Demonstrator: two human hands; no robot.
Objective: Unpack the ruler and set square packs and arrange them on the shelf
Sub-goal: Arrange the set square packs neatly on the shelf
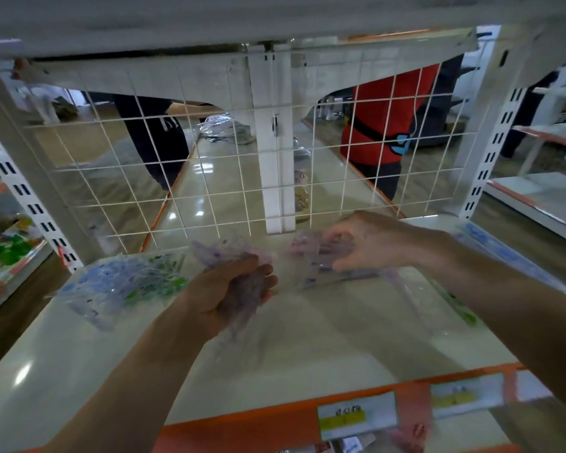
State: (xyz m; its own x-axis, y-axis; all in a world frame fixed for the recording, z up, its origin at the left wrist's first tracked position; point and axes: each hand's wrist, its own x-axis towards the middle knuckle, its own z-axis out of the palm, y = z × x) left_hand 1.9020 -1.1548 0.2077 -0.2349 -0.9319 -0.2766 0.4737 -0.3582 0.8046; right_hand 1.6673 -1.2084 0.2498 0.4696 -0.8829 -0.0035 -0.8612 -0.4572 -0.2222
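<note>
The orange front strip (242, 423) of the glossy white shelf (307, 338) carries yellow-and-white paper price labels (356, 416). Above the shelf's middle, the left hand (239, 289) has its fingers curled round a crumpled clear plastic pack with purple print (223, 253), while the right hand (370, 243) pinches the end of a flat clear pack with pink and purple print (307, 253) lying towards the back edge. A loose heap of clear packs printed blue and green (121, 286) sits by the left edge, and a long clear pack with blue print (504, 253) lies along the right edge.

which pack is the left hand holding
The crumpled purple pack, gripped in the left hand; the pinkish pack is in the right hand, and the blue-green pile lies untouched.
</note>
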